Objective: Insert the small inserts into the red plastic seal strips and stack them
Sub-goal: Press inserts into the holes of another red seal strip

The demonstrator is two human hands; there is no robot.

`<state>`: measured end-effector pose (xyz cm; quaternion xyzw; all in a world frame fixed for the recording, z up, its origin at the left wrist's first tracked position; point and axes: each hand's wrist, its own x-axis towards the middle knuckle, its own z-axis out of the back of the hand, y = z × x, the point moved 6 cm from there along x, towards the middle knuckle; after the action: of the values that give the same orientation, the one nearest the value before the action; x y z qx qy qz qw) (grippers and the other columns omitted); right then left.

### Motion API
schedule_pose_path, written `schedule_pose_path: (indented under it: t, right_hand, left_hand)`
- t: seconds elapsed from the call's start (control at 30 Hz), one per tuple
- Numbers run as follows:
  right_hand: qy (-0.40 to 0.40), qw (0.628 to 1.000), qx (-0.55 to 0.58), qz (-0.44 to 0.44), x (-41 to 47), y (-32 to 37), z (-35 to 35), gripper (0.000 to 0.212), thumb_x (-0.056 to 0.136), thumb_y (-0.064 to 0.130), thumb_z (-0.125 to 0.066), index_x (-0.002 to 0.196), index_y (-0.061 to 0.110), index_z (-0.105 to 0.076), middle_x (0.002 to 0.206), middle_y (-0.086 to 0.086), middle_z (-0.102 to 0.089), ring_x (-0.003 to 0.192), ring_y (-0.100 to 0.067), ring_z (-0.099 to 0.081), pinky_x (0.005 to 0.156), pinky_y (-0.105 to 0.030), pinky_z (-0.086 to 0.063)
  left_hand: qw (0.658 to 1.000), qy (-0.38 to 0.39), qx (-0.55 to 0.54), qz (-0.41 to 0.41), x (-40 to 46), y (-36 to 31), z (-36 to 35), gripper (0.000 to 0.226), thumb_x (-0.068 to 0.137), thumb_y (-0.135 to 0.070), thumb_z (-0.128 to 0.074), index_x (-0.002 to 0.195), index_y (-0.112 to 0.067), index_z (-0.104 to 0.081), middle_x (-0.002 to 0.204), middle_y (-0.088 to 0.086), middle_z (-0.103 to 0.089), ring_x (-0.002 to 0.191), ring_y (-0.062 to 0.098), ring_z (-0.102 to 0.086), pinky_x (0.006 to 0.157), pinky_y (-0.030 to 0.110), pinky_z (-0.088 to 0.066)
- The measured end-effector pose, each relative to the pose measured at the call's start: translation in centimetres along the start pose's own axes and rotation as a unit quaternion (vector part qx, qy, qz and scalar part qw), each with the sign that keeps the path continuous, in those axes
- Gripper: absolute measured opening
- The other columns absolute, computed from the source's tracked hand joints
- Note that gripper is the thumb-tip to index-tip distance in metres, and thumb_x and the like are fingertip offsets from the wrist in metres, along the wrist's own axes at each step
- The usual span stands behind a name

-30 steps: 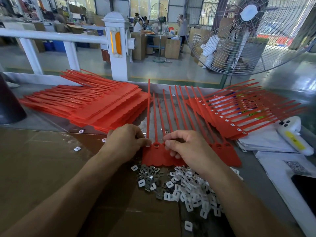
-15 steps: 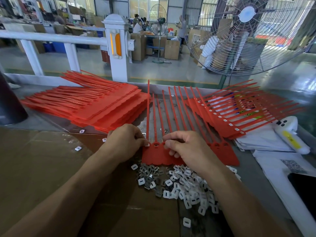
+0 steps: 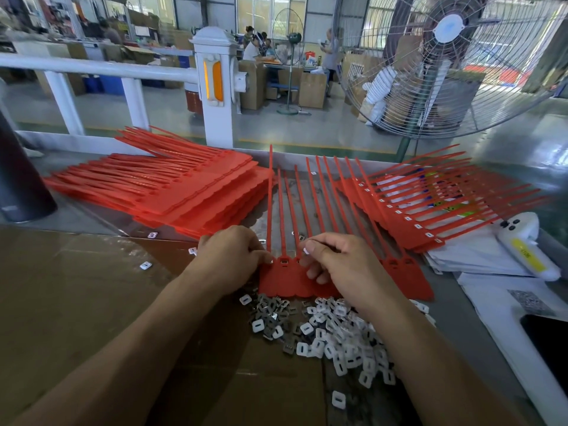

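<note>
— Two hands are on the red seal strip [image 3: 285,279] in the middle of the table [image 3: 455,305]. What does each one do?
— Left hand [image 3: 229,256] pinches its left edge. Right hand [image 3: 339,264] pinches one small white insert [image 3: 306,250] just over the strip's top.
— Where are the others?
— Loose inserts [image 3: 335,333] lie in a heap in front of the strip. A left stack [image 3: 172,192] and a right stack [image 3: 430,204] of red strips lie behind
</note>
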<state>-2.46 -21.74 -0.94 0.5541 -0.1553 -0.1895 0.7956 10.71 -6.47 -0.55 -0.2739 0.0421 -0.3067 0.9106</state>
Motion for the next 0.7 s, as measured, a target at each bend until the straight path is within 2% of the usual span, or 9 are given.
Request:
schedule_pose_path:
  t: [0.17, 0.37, 0.5, 0.6, 0.7]
  right_hand:
    - [-0.014, 1.0, -0.004, -0.014, 0.1, -0.5, 0.1, 0.013, 0.101, 0.032, -0.066, 0.1, 0.029, -0.079, 0.083, 0.002, -0.076, 0.062, -0.001, -0.063, 0.061, -0.013, -0.05]
    - [-0.026, 0.999, 0.026, -0.014, 0.3, -0.6, 0.4, 0.011, 0.099, 0.018, -0.068, 0.098, 0.022, -0.079, 0.08, 0.001, -0.078, 0.062, -0.005, -0.066, 0.059, -0.017, -0.052]
    - [-0.024, 0.999, 0.043, -0.013, 0.2, -0.5, 0.3, 0.009, 0.099, 0.016, -0.069, 0.096, 0.017, -0.078, 0.081, -0.002, -0.078, 0.063, -0.009, -0.066, 0.059, -0.02, -0.053]
    - [-0.021, 0.998, 0.055, -0.019, 0.2, -0.5, 0.5, 0.01, 0.099, 0.02, -0.07, 0.094, 0.015, -0.077, 0.08, -0.002, -0.077, 0.063, -0.009, -0.066, 0.059, -0.02, -0.053]
    - [-0.014, 0.999, 0.049, -0.018, 0.2, -0.4, 0.5, 0.014, 0.1, 0.023, -0.068, 0.095, 0.013, -0.076, 0.079, -0.001, -0.076, 0.063, -0.008, -0.065, 0.059, -0.018, -0.052]
  left_hand:
    - [1.0, 0.005, -0.003, 0.004, 0.2, 0.0, 0.3, 0.017, 0.088, -0.044, -0.075, 0.085, -0.028, -0.075, 0.083, -0.015, -0.068, 0.091, 0.011, -0.062, 0.104, 0.051, -0.044]
    - [0.999, -0.003, 0.05, -0.014, 0.2, -0.5, 0.1, 0.018, 0.09, -0.047, -0.071, 0.087, -0.029, -0.073, 0.085, -0.016, -0.067, 0.095, 0.013, -0.062, 0.106, 0.047, -0.038]
    - [0.998, -0.015, 0.056, -0.019, -0.2, -0.4, -0.1, 0.02, 0.092, -0.05, -0.067, 0.093, -0.03, -0.071, 0.093, -0.015, -0.069, 0.102, 0.015, -0.061, 0.101, 0.044, -0.033]
    - [0.994, -0.078, 0.056, -0.058, -0.7, -1.0, 0.6, 0.017, 0.094, -0.048, -0.064, 0.094, -0.031, -0.07, 0.095, -0.015, -0.068, 0.101, 0.015, -0.06, 0.096, 0.041, -0.035]
    - [0.98, -0.116, -0.047, -0.152, -1.2, -2.6, 1.3, 0.005, 0.094, -0.033, -0.069, 0.099, -0.031, -0.069, 0.092, -0.017, -0.066, 0.092, 0.008, -0.061, 0.088, 0.04, -0.049]
